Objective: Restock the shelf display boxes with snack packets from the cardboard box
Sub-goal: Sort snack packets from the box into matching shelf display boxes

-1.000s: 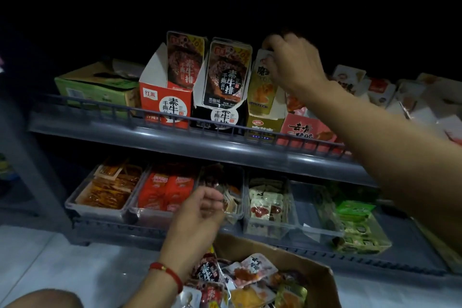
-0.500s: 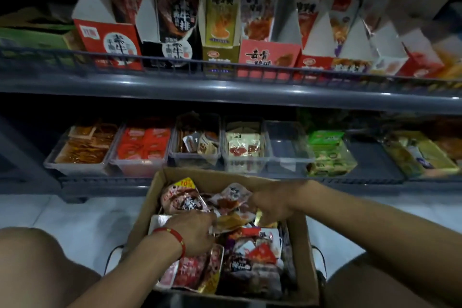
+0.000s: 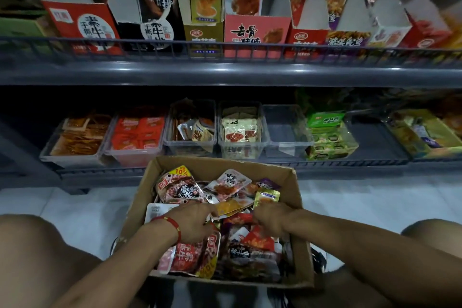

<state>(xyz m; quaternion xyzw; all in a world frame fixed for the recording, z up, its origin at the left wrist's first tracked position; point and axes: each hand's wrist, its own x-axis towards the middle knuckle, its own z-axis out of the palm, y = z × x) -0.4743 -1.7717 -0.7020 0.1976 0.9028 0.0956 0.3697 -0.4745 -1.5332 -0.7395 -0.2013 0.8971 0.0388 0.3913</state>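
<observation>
Head view: both hands are down in the cardboard box [image 3: 297,210] among loose snack packets [image 3: 225,197]. Left hand [image 3: 193,224] and right hand [image 3: 271,219] have curled fingers; whether either grips a packet cannot be told, being blurred. Risk: mixed flavours may land in the wrong display boxes [image 3: 257,32].

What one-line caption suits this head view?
Both hands, left hand and right hand, dig among snack packets in the cardboard box below stocked shelves.
</observation>
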